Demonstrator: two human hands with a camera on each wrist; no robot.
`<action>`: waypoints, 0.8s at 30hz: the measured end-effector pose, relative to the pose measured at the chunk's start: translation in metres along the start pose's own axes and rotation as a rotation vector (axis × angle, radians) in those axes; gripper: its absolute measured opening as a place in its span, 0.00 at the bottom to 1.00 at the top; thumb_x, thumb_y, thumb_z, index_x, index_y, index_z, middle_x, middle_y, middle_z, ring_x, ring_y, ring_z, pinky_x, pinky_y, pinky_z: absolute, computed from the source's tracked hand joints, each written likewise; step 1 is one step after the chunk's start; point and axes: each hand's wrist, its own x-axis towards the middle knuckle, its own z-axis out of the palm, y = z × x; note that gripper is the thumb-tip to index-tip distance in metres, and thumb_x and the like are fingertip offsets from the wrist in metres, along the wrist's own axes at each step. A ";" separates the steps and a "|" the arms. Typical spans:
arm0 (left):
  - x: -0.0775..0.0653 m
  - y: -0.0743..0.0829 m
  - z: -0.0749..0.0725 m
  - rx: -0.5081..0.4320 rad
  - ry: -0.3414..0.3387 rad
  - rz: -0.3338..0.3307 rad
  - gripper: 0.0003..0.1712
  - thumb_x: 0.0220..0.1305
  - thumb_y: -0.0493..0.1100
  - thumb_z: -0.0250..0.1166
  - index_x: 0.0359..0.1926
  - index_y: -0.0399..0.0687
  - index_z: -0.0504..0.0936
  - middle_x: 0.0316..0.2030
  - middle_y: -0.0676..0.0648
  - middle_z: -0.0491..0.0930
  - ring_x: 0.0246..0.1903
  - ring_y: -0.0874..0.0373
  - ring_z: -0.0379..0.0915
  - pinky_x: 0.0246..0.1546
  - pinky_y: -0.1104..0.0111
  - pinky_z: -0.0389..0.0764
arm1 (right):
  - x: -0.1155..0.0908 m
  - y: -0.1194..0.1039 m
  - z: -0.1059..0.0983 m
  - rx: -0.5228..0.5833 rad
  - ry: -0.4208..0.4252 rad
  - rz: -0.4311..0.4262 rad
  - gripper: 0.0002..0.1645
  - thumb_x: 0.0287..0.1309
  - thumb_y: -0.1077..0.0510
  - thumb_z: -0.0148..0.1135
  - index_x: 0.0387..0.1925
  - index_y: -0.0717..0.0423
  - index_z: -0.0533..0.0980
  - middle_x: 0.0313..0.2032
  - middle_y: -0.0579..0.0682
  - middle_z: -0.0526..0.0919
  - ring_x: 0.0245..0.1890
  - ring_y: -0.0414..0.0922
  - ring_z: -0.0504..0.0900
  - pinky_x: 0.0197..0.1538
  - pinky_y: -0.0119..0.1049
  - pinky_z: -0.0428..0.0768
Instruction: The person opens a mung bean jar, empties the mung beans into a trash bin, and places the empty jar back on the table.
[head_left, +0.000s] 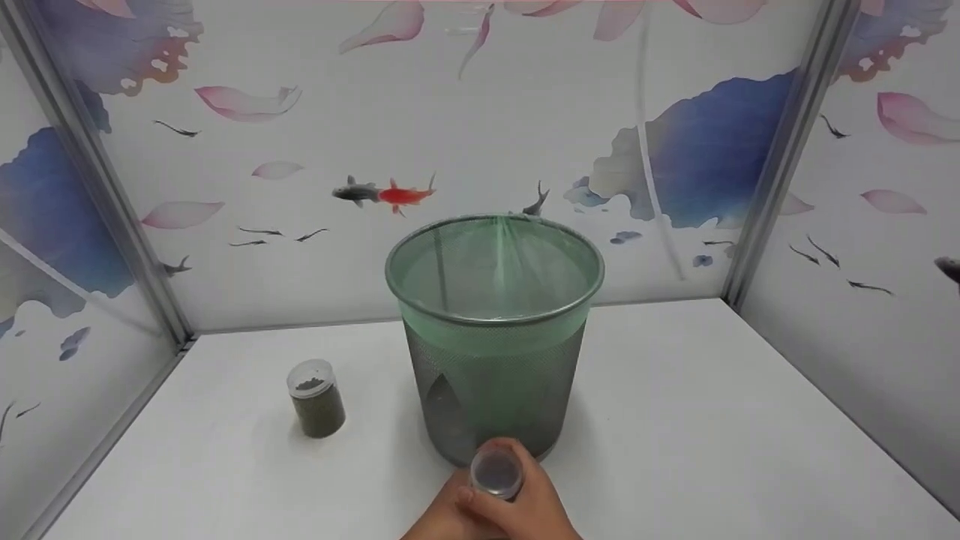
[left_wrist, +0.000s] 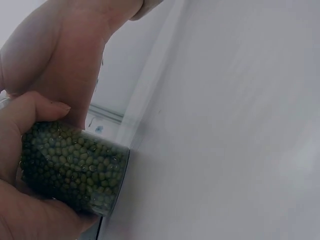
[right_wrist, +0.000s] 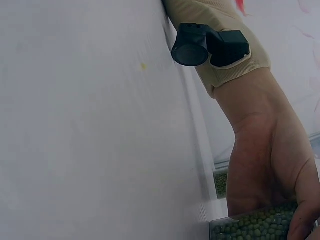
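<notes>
Both hands are together around a clear jar of green mung beans (left_wrist: 75, 167) in front of the bin, near the table's front. In the head view its transparent top (head_left: 496, 472) faces up between the fingers. My right hand (head_left: 536, 495) wraps the jar's side, its thumb reaching across toward the left. Close against it, my left hand (head_left: 444, 508) grips the jar from the other side. The left wrist view shows the jar's base right at the white tabletop. A second bean jar (head_left: 320, 409) stands upright to the left, bearing a clear lid (head_left: 310, 376).
A round wire-mesh bin (head_left: 495, 390), lined with a thin green plastic bag (head_left: 525, 259), stands mid-table just beyond the hands. White panels (head_left: 487, 135) printed with fish and petals enclose the white table (head_left: 712, 420) at the back and sides.
</notes>
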 end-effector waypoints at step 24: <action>-0.006 -0.007 0.010 -0.693 -0.165 -0.029 0.11 0.61 0.38 0.64 0.44 0.50 0.76 0.34 0.54 0.81 0.38 0.65 0.76 0.43 0.69 0.78 | 0.004 0.006 -0.005 0.130 -0.094 -0.021 0.33 0.51 0.49 0.74 0.55 0.60 0.74 0.50 0.55 0.81 0.51 0.48 0.77 0.56 0.43 0.72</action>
